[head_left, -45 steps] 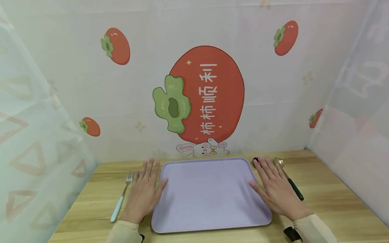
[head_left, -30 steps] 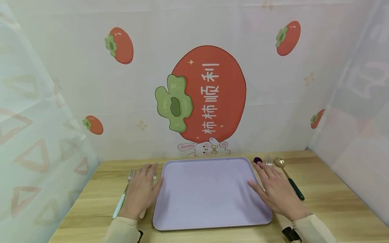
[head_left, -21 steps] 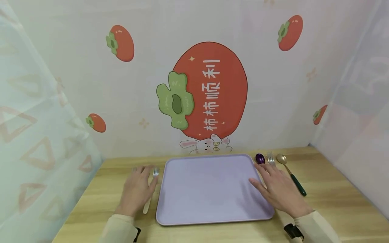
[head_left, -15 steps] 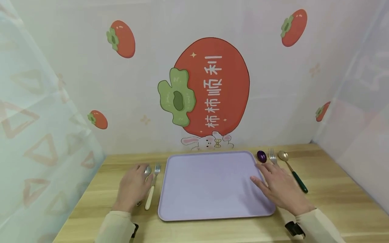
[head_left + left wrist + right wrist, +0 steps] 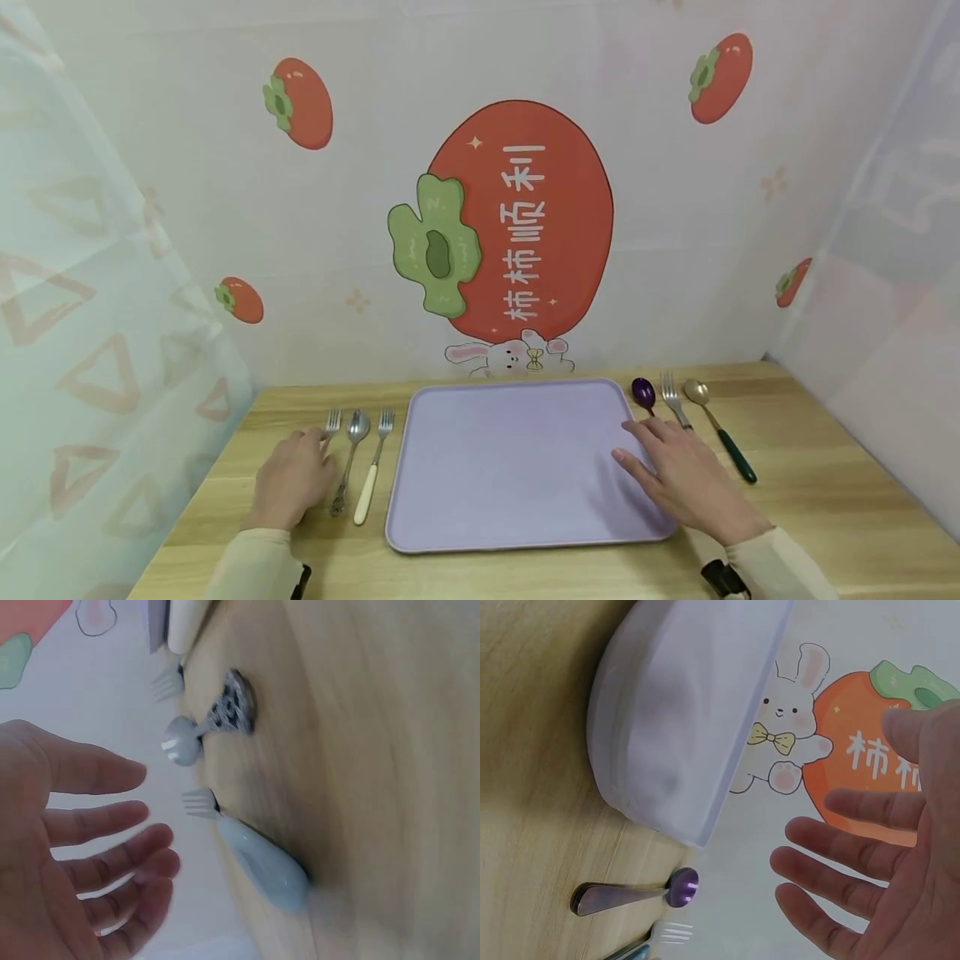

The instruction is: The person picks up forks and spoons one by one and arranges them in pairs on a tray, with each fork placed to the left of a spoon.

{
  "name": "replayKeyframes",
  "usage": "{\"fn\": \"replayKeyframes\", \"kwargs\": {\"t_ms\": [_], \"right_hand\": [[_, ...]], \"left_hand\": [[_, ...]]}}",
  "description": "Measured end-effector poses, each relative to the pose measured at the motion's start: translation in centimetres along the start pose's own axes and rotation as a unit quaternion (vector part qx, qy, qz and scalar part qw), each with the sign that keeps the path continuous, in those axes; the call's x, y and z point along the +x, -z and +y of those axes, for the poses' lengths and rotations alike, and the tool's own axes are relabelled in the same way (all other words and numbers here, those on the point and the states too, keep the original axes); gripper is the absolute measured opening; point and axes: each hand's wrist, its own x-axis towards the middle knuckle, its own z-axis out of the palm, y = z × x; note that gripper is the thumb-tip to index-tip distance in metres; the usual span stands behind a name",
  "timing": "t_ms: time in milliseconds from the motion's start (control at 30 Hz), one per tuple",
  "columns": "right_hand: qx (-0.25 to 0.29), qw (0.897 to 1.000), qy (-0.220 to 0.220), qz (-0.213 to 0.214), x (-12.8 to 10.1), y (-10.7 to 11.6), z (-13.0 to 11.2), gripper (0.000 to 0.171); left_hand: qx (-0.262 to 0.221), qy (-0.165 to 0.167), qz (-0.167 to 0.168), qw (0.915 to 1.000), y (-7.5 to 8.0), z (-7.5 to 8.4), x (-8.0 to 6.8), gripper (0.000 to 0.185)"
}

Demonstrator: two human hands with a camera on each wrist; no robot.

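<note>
My left hand (image 5: pixel 291 479) hovers over a fork with a pale blue handle (image 5: pixel 262 862); in the head view the hand hides most of that fork. Its fingers are loosely bent and hold nothing. Just right of it lie a silver spoon (image 5: pixel 357 425) with an ornate handle and a fork with a cream handle (image 5: pixel 365 493). A lilac tray (image 5: pixel 510 467) lies in the middle. Over the tray's right edge is my right hand (image 5: pixel 686 475), fingers relaxed and holding nothing. Beyond its fingertips show a purple spoon (image 5: pixel 642 393) and a fork (image 5: pixel 670 396), their handles partly hidden.
A gold spoon with a dark green handle (image 5: pixel 735 454) lies to the right of my right hand. The wooden table (image 5: pixel 832 492) ends at a cloth backdrop (image 5: pixel 337 208) printed with persimmons, and cloth walls stand at both sides.
My left hand has moved left, from beside the tray to above the blue-handled fork, uncovering the ornate spoon and cream-handled fork. The right hand has barely moved, its fingers bending a little.
</note>
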Motion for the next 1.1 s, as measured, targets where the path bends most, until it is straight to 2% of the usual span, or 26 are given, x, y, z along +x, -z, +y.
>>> {"fn": "replayKeyframes", "kwargs": {"t_ms": [133,267,367,500,667,867,1100], "right_hand": [[-0.007,1.0,0.0,-0.004,0.3,0.3,0.0,0.047],[-0.005,1.0,-0.002,-0.02,0.2,0.4,-0.2,0.048],[-0.007,1.0,-0.003,-0.021,0.1,0.3,-0.3,0.046],[-0.011,1.0,-0.002,-0.014,0.0,0.2,-0.3,0.045],[-0.015,1.0,0.009,-0.02,0.0,0.3,-0.1,0.045],[-0.023,0.999,0.015,-0.016,0.6,0.8,0.4,0.043],[-0.011,0.999,0.019,-0.042,-0.1,0.1,0.1,0.044]], "left_hand": [[-0.006,0.031,-0.04,0.9987,0.3,-0.6,0.1,0.042],[-0.014,0.065,-0.087,0.9939,0.4,-1.1,-0.1,0.031],[-0.024,0.082,-0.11,0.9903,0.2,-1.2,-0.3,0.018],[-0.033,0.091,-0.117,0.9884,-0.1,-1.2,-0.3,0.009],[-0.038,0.098,-0.123,0.9869,-0.3,-1.2,-0.1,0.006],[-0.046,0.095,-0.106,0.9888,-0.3,-0.7,0.5,0.006],[-0.042,0.105,-0.114,0.987,0.1,-0.6,-0.2,0.007]]}}
